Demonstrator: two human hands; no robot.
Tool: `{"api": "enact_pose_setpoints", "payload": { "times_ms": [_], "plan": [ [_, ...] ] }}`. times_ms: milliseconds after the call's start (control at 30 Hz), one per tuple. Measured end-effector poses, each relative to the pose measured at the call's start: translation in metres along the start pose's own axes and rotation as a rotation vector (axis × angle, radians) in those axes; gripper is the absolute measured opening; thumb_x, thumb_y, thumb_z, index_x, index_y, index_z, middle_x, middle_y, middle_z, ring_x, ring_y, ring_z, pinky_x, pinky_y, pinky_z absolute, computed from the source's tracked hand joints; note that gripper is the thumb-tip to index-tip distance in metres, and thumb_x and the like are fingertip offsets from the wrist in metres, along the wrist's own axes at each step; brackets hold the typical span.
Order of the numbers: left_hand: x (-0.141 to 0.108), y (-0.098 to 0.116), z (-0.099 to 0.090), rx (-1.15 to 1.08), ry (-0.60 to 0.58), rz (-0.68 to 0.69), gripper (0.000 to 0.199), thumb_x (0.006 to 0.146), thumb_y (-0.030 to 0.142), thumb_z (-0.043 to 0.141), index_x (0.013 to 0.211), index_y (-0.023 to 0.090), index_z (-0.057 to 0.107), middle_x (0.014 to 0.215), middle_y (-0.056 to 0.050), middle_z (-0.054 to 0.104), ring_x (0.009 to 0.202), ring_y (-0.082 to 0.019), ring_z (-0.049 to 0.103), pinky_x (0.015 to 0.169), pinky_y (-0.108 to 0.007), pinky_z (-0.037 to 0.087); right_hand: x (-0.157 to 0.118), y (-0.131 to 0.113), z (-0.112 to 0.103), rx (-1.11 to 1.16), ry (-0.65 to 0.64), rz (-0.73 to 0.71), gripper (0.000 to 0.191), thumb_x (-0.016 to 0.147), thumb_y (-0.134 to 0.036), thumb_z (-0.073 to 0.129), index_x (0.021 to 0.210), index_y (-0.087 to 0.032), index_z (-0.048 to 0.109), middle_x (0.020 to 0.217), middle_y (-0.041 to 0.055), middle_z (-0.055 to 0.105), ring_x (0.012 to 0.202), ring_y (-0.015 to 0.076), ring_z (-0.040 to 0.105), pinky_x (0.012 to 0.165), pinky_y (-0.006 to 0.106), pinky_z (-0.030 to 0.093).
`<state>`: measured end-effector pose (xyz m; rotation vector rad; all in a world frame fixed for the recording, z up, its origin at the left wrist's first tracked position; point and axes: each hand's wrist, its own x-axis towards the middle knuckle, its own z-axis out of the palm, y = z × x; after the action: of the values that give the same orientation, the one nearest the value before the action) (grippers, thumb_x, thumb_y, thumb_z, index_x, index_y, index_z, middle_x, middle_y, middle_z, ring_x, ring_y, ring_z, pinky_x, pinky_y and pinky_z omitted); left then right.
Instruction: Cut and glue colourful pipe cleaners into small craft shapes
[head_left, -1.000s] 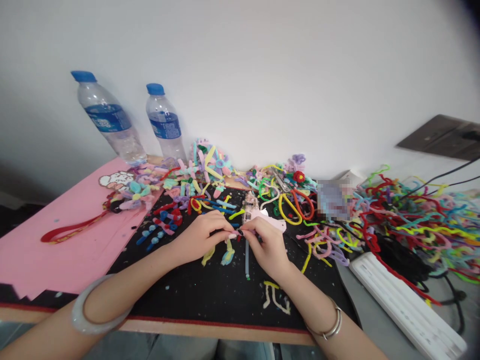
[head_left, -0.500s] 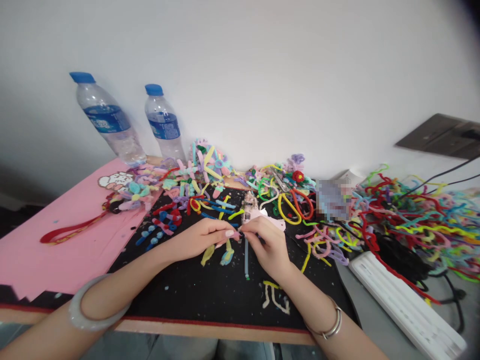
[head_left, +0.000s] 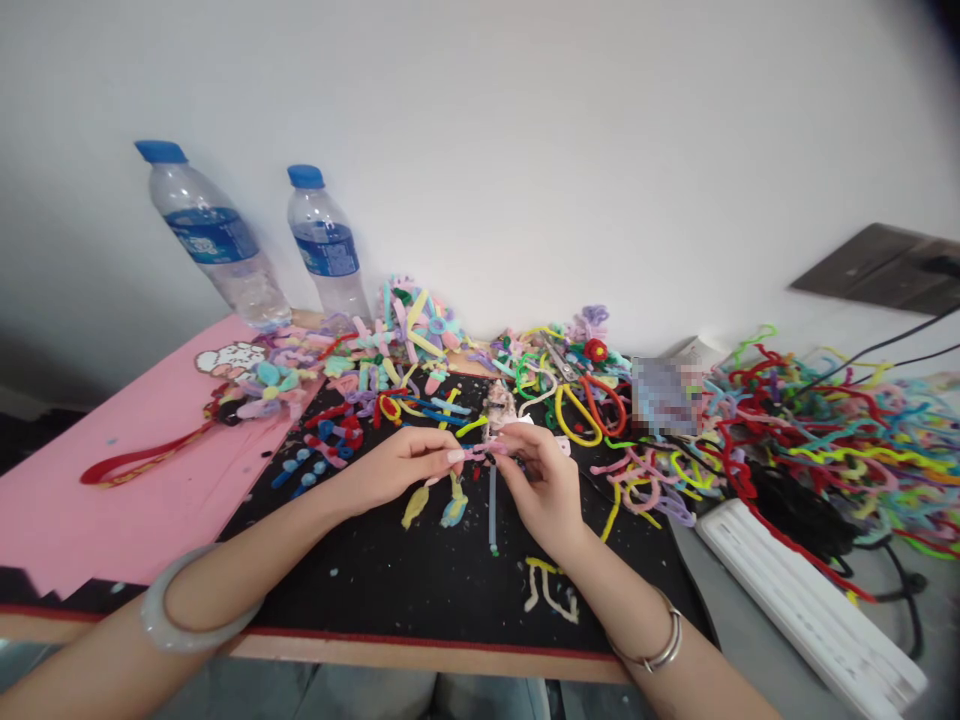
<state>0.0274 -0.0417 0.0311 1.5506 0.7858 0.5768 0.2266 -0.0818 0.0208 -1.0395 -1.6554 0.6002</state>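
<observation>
Between my two hands runs a short pink pipe cleaner point(head_left: 475, 454), pinched at both ends above the black mat point(head_left: 375, 590). My left hand point(head_left: 409, 462) closes thumb and forefinger on its left end. On its right end, the fingertips of my right hand point(head_left: 541, 480) are pressed together. Just below the hands lie a yellow leaf-like piece point(head_left: 414, 507), a blue-and-yellow one point(head_left: 454, 508) and a thin bluish stick point(head_left: 493, 515). Nearer me is a yellow-and-white pipe-cleaner shape point(head_left: 550, 588). Part of a pale pink object point(head_left: 499, 405) shows behind my fingers.
Two water bottles point(head_left: 214, 240) stand against the wall at left. A pink sheet point(head_left: 135, 470) with a red strap point(head_left: 150, 460) covers the left side. Scissors with yellow and red handles point(head_left: 577, 415), a pipe-cleaner heap point(head_left: 847, 430) and a white power strip point(head_left: 814, 610) lie right.
My hands have drawn slightly apart, and more of the pink pipe cleaner shows between them. The right fingers have shifted up a little. Things on the table lie as before.
</observation>
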Motion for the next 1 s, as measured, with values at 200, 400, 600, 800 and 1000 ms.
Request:
{"api": "enact_pose_setpoints", "payload": {
  "times_ms": [200, 400, 600, 800, 1000],
  "plan": [
    [0.000, -0.003, 0.001, 0.001, 0.091, 0.011, 0.028, 0.088, 0.039, 0.052, 0.076, 0.015, 0.063, 0.058, 0.004, 0.044, 0.054, -0.009, 0.039, 0.051, -0.021, 0.029, 0.000, -0.001, 0.004, 0.177, 0.062, 0.140, 0.031, 0.080, -0.017, 0.065, 0.107, -0.024, 0.051, 0.081, 0.0015, 0.073, 0.072, 0.0165, 0.071, 0.069, 0.028, 0.057],
    [0.000, 0.000, 0.001, 0.212, 0.160, 0.054, 0.032, 0.091, 0.039, 0.047, 0.078, 0.014, 0.063, 0.061, 0.003, 0.047, 0.056, -0.010, 0.042, 0.052, -0.020, 0.031, 0.000, -0.001, 0.005, 0.136, 0.069, 0.167, 0.024, 0.082, -0.017, 0.062, 0.103, -0.023, 0.052, 0.080, 0.0014, 0.074, 0.076, 0.0175, 0.072, 0.072, 0.028, 0.057],
    [-0.002, 0.006, 0.004, 0.487, 0.010, 0.184, 0.028, 0.092, 0.028, 0.045, 0.079, 0.014, 0.065, 0.074, -0.002, 0.061, 0.071, -0.013, 0.054, 0.069, -0.021, 0.038, 0.001, -0.005, -0.002, -0.073, -0.003, -0.036, 0.009, 0.085, -0.017, 0.060, 0.092, -0.023, 0.062, 0.087, 0.0028, 0.073, 0.077, 0.0166, 0.071, 0.074, 0.027, 0.056],
    [-0.003, 0.005, 0.002, 0.286, -0.138, 0.106, 0.030, 0.093, 0.033, 0.044, 0.077, 0.014, 0.061, 0.069, 0.001, 0.054, 0.064, -0.011, 0.047, 0.062, -0.021, 0.036, 0.009, 0.000, -0.008, 0.020, -0.166, -0.041, 0.016, 0.081, -0.029, 0.068, 0.095, -0.022, 0.064, 0.088, 0.0048, 0.068, 0.083, 0.0197, 0.065, 0.076, 0.033, 0.052],
    [-0.004, 0.003, -0.003, 0.130, -0.243, 0.014, 0.036, 0.092, 0.042, 0.044, 0.074, 0.013, 0.057, 0.063, 0.003, 0.046, 0.057, -0.009, 0.040, 0.053, -0.021, 0.031, 0.013, 0.000, -0.007, 0.022, -0.342, -0.152, 0.006, 0.087, -0.025, 0.062, 0.083, -0.020, 0.065, 0.079, 0.0049, 0.067, 0.075, 0.0171, 0.060, 0.071, 0.032, 0.048]
  ]
}}
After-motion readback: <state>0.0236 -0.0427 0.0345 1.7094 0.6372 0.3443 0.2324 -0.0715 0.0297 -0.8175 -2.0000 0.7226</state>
